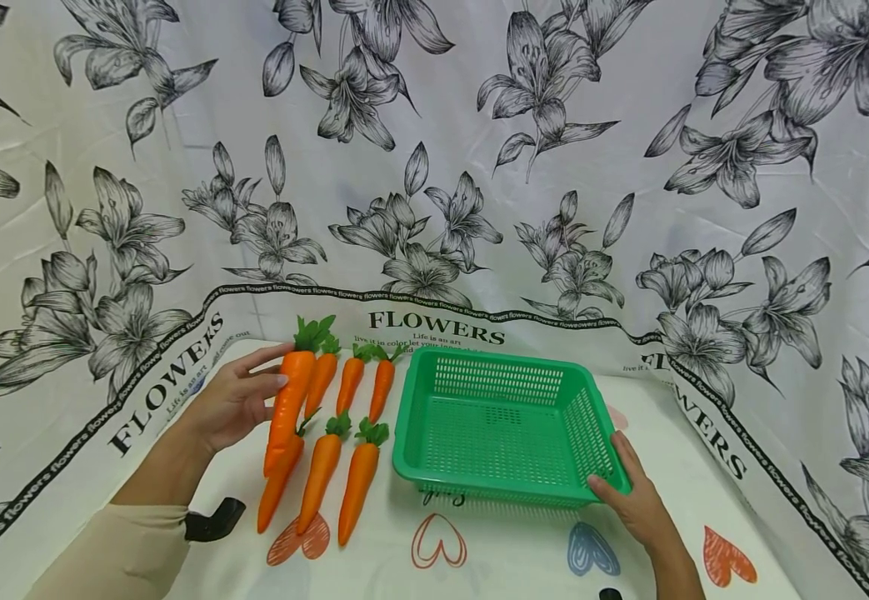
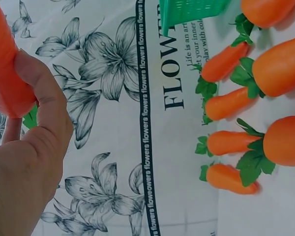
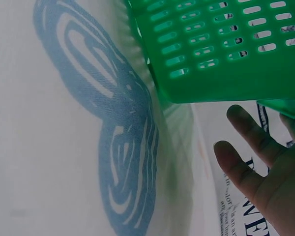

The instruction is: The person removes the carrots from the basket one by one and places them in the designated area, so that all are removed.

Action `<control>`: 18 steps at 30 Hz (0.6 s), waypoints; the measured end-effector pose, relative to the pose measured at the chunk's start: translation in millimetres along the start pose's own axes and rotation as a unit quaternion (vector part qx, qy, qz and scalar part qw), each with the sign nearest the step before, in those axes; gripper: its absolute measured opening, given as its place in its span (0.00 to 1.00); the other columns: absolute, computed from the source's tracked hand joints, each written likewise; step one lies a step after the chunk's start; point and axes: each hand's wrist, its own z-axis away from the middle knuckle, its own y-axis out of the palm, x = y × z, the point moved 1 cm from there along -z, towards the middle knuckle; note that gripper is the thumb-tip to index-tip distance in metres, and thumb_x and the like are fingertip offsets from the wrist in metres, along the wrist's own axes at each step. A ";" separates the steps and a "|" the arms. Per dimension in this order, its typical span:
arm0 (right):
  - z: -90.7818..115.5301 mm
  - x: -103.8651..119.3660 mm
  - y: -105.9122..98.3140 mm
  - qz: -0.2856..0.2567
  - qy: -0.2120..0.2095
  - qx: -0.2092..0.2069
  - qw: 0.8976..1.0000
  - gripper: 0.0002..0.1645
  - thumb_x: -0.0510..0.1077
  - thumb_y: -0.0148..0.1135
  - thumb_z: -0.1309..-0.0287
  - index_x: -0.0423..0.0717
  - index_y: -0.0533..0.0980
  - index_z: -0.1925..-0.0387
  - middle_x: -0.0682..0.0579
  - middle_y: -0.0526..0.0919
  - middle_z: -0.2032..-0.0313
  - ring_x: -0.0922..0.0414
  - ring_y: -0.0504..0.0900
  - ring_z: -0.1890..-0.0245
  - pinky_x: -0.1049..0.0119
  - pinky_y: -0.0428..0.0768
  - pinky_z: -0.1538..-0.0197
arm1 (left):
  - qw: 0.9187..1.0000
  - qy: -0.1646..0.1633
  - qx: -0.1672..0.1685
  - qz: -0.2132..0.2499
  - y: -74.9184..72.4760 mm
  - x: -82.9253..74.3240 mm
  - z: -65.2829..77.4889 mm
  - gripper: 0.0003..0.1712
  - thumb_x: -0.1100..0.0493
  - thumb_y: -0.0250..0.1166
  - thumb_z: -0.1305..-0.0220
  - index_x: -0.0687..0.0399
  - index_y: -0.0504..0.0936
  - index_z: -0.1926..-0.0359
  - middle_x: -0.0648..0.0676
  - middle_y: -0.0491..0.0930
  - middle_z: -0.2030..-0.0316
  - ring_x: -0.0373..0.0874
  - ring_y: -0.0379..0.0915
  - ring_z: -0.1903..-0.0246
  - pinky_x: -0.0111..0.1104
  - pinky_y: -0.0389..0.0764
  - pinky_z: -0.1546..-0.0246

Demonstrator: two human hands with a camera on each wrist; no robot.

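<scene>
My left hand [image 1: 235, 400] holds a large plastic carrot [image 1: 289, 408] with a green leafy top, raised over the left end of the carrots on the table. In the left wrist view, fingers curl against this orange carrot [image 2: 7, 64]. Several other carrots, including one at the front [image 1: 359, 492], lie in two rough rows, leaves toward the back. Right of them is a green plastic basket [image 1: 494, 487] with slotted walls and nothing inside. My right hand [image 1: 640, 500] grips its near right corner, thumb over the rim; some fingers [image 3: 243, 172] extend below the rim outside.
A white table cover [image 1: 374, 575] printed with hearts lies under everything. White flower-printed cloth [image 1: 434, 167] hangs behind and at both sides. A black wrist device [image 1: 214, 521] sits by my left sleeve.
</scene>
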 end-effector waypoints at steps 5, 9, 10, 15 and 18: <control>-1.3 -3.0 -0.2 -0.008 0.007 0.003 1.000 0.48 0.45 0.59 0.49 0.60 0.41 0.35 0.51 0.36 0.35 0.42 0.37 0.38 0.36 0.46 0.48 | 1.000 0.004 -0.006 -0.004 -9.9 4.2 3.5 0.29 0.68 0.49 0.38 0.55 0.55 0.37 0.59 0.64 0.50 0.48 0.72 0.60 0.44 0.72 0.60; -1.7 -3.4 0.1 -0.016 0.008 0.004 1.000 0.48 0.44 0.60 0.49 0.57 0.41 0.34 0.52 0.37 0.35 0.42 0.36 0.38 0.36 0.45 0.48 | 1.000 0.009 -0.006 -0.005 -17.5 7.4 6.6 0.29 0.67 0.49 0.38 0.55 0.54 0.36 0.57 0.66 0.49 0.47 0.72 0.60 0.43 0.72 0.59; -1.4 -2.9 0.3 -0.015 0.008 0.003 1.000 0.48 0.45 0.60 0.49 0.57 0.41 0.34 0.53 0.37 0.35 0.42 0.36 0.38 0.36 0.46 0.48 | 1.000 0.009 -0.008 -0.006 -19.1 7.9 7.3 0.29 0.67 0.49 0.38 0.55 0.54 0.36 0.57 0.66 0.49 0.47 0.72 0.59 0.43 0.72 0.59; -0.3 -0.7 0.5 -0.006 0.005 -0.001 1.000 0.48 0.46 0.59 0.48 0.60 0.41 0.34 0.56 0.36 0.35 0.44 0.36 0.38 0.36 0.46 0.48 | 0.999 0.008 -0.027 -0.016 -28.2 10.0 11.4 0.29 0.66 0.50 0.38 0.54 0.54 0.36 0.56 0.66 0.49 0.48 0.71 0.57 0.43 0.72 0.59; -0.3 -1.2 0.4 -0.004 0.000 -0.003 1.000 0.47 0.46 0.59 0.48 0.60 0.41 0.34 0.55 0.37 0.35 0.44 0.36 0.38 0.36 0.46 0.48 | 0.999 0.004 -0.036 -0.014 -34.2 11.6 14.0 0.29 0.66 0.49 0.38 0.54 0.54 0.36 0.55 0.67 0.51 0.47 0.71 0.58 0.42 0.73 0.60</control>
